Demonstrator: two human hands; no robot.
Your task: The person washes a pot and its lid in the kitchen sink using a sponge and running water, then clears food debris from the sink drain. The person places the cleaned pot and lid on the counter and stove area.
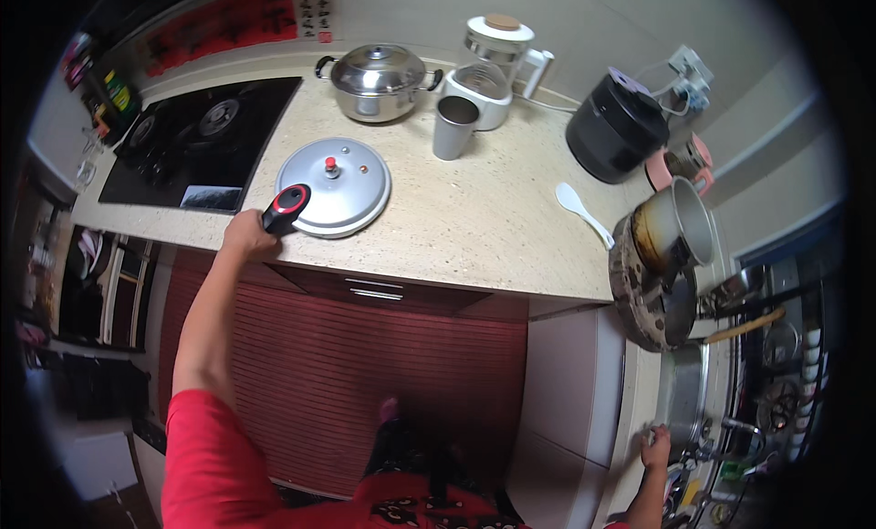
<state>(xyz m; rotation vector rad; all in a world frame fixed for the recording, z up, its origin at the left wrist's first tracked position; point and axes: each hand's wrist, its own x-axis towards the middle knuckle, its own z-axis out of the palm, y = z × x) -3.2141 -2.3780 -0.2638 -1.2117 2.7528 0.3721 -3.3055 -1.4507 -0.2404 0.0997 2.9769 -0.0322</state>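
Note:
My left hand [250, 233] grips the black, red-ringed handle [286, 209] of a grey pressure cooker lid [345, 200]. The round lid lies at the counter's front edge, right of the gas hob; a red-topped valve stands at its middle. Off to the lower right, my right hand [655, 447] is at the near edge of the metal sink [686, 378], its fingers slightly apart and nothing visible in them. Behind the lid stand a lidded steel pot [378, 84] with two black handles and a metal cup [454, 129].
The black glass gas hob [198, 146] is on the left. Farther back are a glass electric kettle [487, 71] and a black appliance [616, 129]. A white spoon [582, 211] lies by a stained pot [674, 224] on a round wooden chopping block [626, 289].

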